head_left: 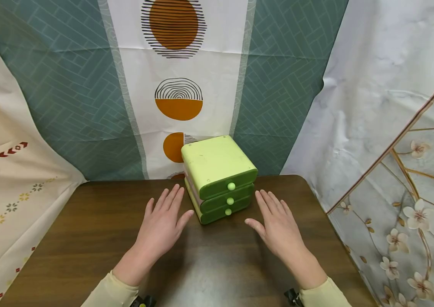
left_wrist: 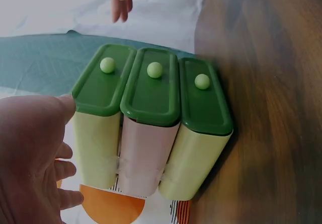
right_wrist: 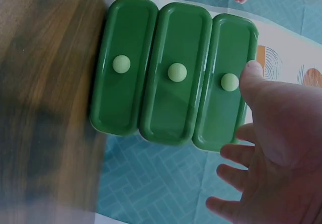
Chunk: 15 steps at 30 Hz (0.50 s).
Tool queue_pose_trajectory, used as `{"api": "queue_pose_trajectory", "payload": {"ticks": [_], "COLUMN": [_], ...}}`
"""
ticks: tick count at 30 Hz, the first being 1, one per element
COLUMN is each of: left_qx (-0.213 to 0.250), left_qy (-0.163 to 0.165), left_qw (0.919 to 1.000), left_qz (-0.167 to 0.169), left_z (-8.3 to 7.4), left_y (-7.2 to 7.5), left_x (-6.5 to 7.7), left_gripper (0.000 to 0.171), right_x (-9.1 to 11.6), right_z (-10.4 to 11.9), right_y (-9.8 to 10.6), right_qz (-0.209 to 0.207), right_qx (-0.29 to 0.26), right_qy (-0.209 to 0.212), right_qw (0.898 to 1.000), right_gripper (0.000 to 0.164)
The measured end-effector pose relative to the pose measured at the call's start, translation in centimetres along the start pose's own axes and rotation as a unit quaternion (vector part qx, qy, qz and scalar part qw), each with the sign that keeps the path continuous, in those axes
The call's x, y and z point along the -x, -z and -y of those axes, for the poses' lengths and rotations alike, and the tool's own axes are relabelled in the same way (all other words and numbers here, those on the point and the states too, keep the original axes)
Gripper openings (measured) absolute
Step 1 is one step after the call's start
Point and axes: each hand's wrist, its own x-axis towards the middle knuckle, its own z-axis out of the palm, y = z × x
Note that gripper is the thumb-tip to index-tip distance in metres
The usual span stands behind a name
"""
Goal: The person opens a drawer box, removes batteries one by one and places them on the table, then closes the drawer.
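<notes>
Cream cloth sleeves (head_left: 109, 292) nearest; beyond, bare left hand (head_left: 160, 230) and right hand (head_left: 279, 230), fingers straight, grasping nothing. Between outstretched fingertips, glossy, boxy pale-green drawer unit (head_left: 218, 170) with dark-green fronts (head_left: 217, 207). Could skew if pushed unevenly, or spill drawers forward if lifted tilted.

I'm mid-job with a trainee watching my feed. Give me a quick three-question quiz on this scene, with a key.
1. How many drawer fronts does the drawer cabinet show?
2. True or false: each front bears one round, pale green knob.
3. In the head view, the left grip is:
A) pulling a knob
B) empty, left of the cabinet
C) flat on the cabinet's top

Key: 1. Three. 2. True. 3. B.
</notes>
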Motion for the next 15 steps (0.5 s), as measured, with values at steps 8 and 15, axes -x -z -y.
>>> {"api": "queue_pose_trajectory", "payload": {"ticks": [8, 15], "left_qx": [0.003, 0.010], "left_qy": [-0.001, -0.003], "left_qw": [1.0000, 0.9999], "left_qz": [0.003, 0.001], "left_z": [-0.5, -1.1], "left_y": [0.0, 0.2], "left_x": [-0.8, -1.6], "left_gripper": [0.077, 0.078], "right_x": [-0.6, -1.4], "right_z": [-0.4, -0.4], "right_y": [0.3, 0.4], "right_qz": [-0.011, -0.015], "right_qx": [0.000, -0.004], "right_qy": [0.007, 0.009], "right_qw": [1.000, 1.000], "right_gripper": [0.090, 0.090]}}
